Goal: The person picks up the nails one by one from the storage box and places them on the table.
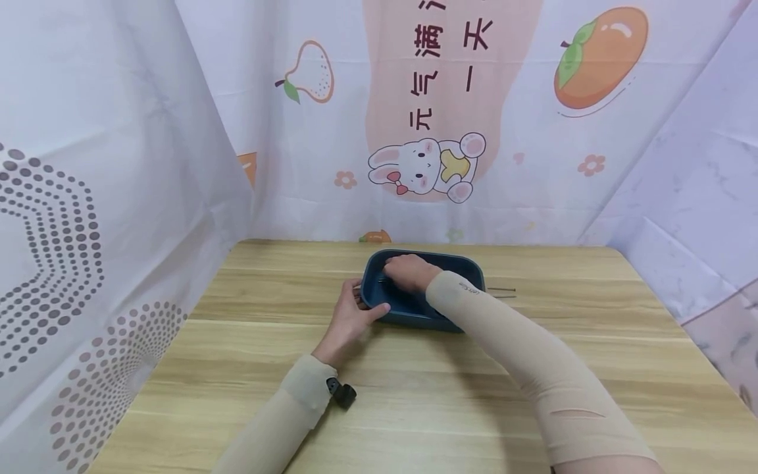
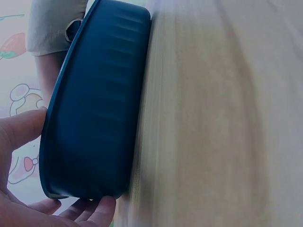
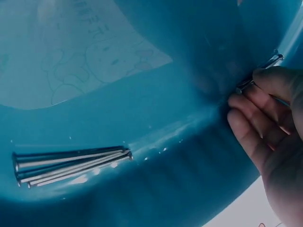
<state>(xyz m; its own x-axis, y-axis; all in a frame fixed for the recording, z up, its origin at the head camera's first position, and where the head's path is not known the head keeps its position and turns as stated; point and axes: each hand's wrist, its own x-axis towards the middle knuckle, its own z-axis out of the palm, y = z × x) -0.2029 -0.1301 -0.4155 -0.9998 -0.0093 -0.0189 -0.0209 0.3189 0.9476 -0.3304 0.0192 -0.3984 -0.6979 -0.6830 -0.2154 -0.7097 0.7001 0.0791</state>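
A dark blue plastic tub (image 1: 423, 321) stands on the table. My left hand (image 1: 351, 319) holds its left end, thumb at the rim and fingers against the end wall, as the left wrist view also shows. Inside the tub is my right hand (image 1: 410, 272). In the right wrist view that hand (image 3: 272, 106) pinches metal nails (image 3: 277, 59) between thumb and fingers, close to the tub's wall; their exact count is hidden. A small bundle of several nails (image 3: 73, 165) lies on the tub's floor, apart from the fingers.
Two thin metal nails (image 1: 502, 289) lie on the wooden table (image 1: 284, 289) just right of the tub. Printed curtains (image 1: 320, 145) hang behind the table and at both sides. A small black camera (image 1: 342, 393) sits on the left wrist.
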